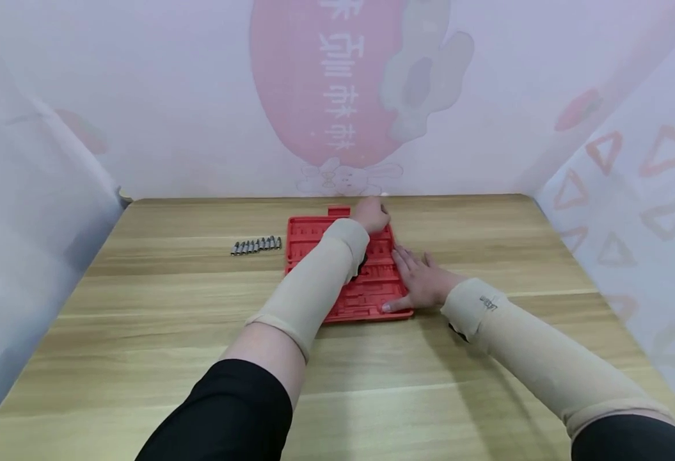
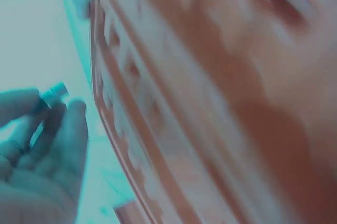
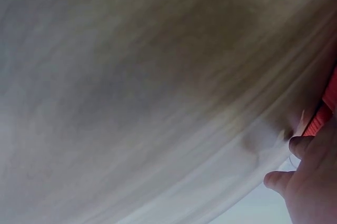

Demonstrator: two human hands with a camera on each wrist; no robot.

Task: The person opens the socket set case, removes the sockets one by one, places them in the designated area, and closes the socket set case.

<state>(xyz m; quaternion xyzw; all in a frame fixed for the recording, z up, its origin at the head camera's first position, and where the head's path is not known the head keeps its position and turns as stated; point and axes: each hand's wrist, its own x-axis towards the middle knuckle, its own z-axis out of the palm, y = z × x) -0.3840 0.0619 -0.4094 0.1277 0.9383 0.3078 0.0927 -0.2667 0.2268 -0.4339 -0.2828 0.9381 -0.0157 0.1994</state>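
Note:
A red plastic tool case (image 1: 366,294) lies open on the table, its moulded slots facing up. My left hand (image 1: 372,214) reaches over the far right part of the case. In the left wrist view, its thumb and fingertips pinch a small socket (image 2: 56,92), a short cylinder beside the case's edge. My right hand (image 1: 423,282) rests against the right side of the case with fingers extended, its thumb over the near right corner. Left of the case, several small metal sockets (image 1: 256,245) stand in a row.
The wooden table (image 1: 170,358) ends at a pale printed backdrop (image 1: 187,128) behind the case. Similar pale sheets rise along the left and right sides. My left forearm crosses over the case and hides part of its slots.

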